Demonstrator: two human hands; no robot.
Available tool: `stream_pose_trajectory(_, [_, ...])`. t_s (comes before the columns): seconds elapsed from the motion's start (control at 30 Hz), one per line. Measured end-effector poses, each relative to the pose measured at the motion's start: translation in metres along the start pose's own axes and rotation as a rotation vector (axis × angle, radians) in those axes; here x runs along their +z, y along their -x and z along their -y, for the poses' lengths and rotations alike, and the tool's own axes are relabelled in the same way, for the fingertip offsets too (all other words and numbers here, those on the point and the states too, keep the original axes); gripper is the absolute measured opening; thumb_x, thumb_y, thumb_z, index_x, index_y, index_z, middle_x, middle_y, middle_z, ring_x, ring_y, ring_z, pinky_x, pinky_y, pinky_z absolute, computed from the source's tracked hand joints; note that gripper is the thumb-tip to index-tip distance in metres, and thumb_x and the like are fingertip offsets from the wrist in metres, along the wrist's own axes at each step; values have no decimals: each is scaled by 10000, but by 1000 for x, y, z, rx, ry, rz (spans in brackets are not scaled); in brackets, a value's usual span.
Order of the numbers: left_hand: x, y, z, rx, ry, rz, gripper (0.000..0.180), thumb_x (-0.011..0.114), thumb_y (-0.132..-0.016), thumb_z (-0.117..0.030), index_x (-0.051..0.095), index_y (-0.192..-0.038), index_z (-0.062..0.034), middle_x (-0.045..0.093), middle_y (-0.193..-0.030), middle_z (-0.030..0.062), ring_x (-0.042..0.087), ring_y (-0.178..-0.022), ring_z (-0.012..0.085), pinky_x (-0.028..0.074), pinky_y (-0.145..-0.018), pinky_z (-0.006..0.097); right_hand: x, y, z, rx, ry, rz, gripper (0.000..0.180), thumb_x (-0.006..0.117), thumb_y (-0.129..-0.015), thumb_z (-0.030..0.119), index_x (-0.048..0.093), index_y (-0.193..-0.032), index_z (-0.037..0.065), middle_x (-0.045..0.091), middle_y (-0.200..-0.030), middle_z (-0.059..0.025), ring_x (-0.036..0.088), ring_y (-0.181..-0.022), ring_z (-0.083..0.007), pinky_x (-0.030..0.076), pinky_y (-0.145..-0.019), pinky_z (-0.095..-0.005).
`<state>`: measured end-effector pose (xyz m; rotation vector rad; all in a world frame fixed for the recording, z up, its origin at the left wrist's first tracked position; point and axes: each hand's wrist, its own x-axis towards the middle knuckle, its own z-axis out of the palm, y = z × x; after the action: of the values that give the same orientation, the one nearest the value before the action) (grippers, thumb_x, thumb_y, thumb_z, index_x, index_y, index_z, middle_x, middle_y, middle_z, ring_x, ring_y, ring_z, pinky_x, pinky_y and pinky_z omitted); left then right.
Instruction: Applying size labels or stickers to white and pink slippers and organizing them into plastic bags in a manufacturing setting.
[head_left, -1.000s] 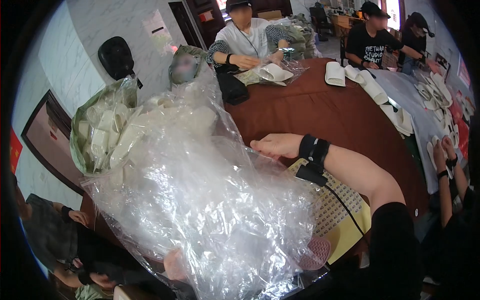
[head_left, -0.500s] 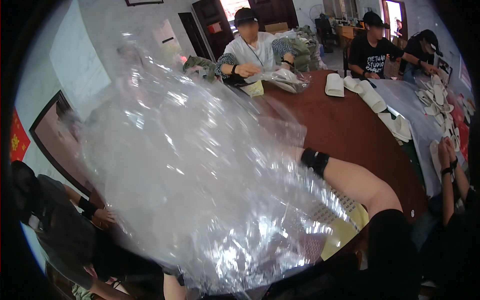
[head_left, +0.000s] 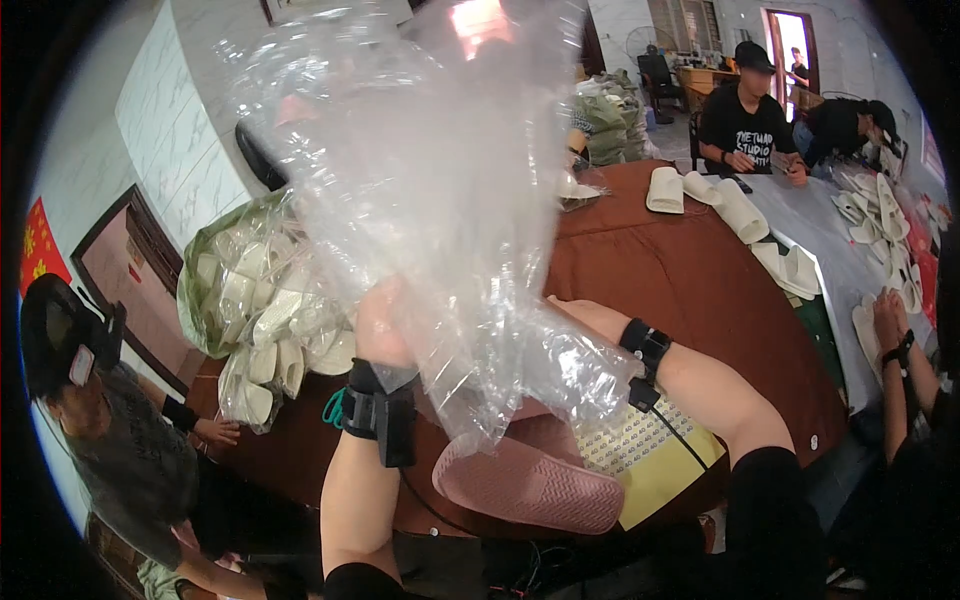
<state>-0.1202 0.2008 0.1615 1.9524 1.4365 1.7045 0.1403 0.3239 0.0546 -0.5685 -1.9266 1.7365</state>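
Observation:
A large clear plastic bag (head_left: 470,190) is held up in front of me, crumpled and blurred by motion. Through its left side shows my left hand (head_left: 384,305), closed on the film, its fingertips hidden. My right hand (head_left: 590,318) is at the bag's right side, gripping it, with the fingers mostly behind the plastic. Below the bag's lower end lies a pink slipper (head_left: 530,487) with a ribbed sole, at the table's near edge. Another pink piece shows partly behind it. A yellow sheet of small printed labels (head_left: 650,465) lies to its right, under my right forearm.
A green sack (head_left: 195,300) of bagged white slippers (head_left: 262,370) stands left on the brown table (head_left: 690,300). More white slippers (head_left: 742,215) line the right side. A person (head_left: 120,420) is at left; another person (head_left: 748,120) sits at the back right.
The bag has swung up and narrowed, uncovering my left forearm, the pink slipper, the label sheet and the sack of slippers. It now hides the person across the table.

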Motion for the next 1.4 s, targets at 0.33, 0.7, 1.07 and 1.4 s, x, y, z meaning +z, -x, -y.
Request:
stream_pose_trajectory(0.33, [74, -46, -8, -127, 488, 161, 170, 571, -794, -123, 650, -898, -15, 650, -793, 111, 626, -753, 269, 494, -692, 341, -106, 58, 4, -213, -256, -580, 329, 517, -914, 341, 579, -967, 22, 596, -893, -72, 570, -774, -158, 482, -657, -305])
stream_pose_trajectory(0.7, [127, -76, -22, 383, -505, 18, 195, 631, -726, -99, 640, -898, -9, 658, -848, 185, 645, -812, 349, 501, -713, 398, 6, 181, 194, -1299, 798, -901, 263, 525, -875, 2, 525, -1136, -33, 594, -1049, -123, 578, -943, -193, 454, -851, -294])
stream_pose_trajectory(1.07, [240, -61, -120, 663, -267, 168, 264, 622, -687, -24, 653, -947, 12, 666, -910, 176, 650, -845, 326, 511, -740, 354, -51, 182, 179, -556, 1232, -1018, 561, 588, -894, 268, 406, -1367, 28, 462, -1348, -207, 464, -1237, -319, 353, -1022, -410])
stream_pose_trajectory(1.4, [378, -17, -201, -105, 1077, 630, 89, 575, -783, -37, 642, -823, 6, 625, -746, 80, 597, -670, 168, 467, -591, 340, -105, 332, 140, -352, 258, -1117, 572, 530, -943, 296, 356, -1408, 11, 520, -1262, -79, 515, -1075, -151, 440, -827, -279])
